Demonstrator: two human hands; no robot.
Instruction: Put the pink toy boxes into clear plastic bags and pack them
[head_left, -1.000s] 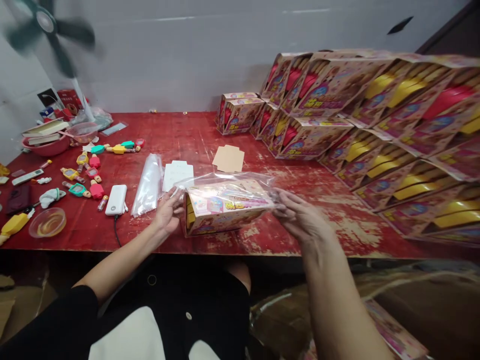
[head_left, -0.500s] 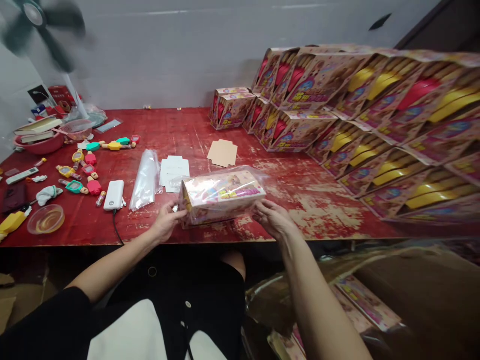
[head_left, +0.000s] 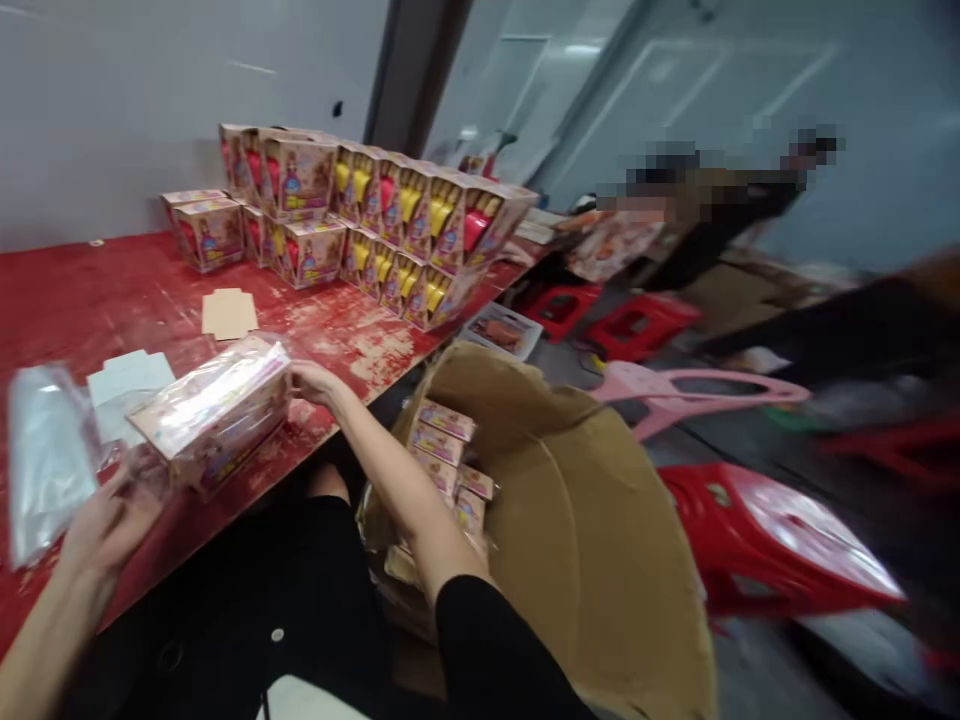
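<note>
A printed cardboard box [head_left: 217,400] in a clear plastic bag lies tilted over the red table's front edge. My left hand [head_left: 124,515] is closed at its near left end, where loose plastic bunches around the fingers; blur hides the exact grip. At the far right end, the fingers of my right hand [head_left: 311,382] hold the wrapped box. Left of the box lie a stack of clear plastic bags [head_left: 49,460] and a white flat card [head_left: 131,378]. Behind it is a tan cardboard piece [head_left: 229,314].
Two-level rows of display boxes [head_left: 405,215] with pink and yellow contents line the table [head_left: 97,290]. A big open carton [head_left: 585,520] with wrapped boxes [head_left: 442,445] stands to my right. Beyond are a red stool [head_left: 772,530], a pink stool [head_left: 690,390] and a blurred person.
My view has swung right, bringing the carton, stools and room beyond into sight. The wrapped box is now tilted, its right end farther from me, with both hands still at its ends.
</note>
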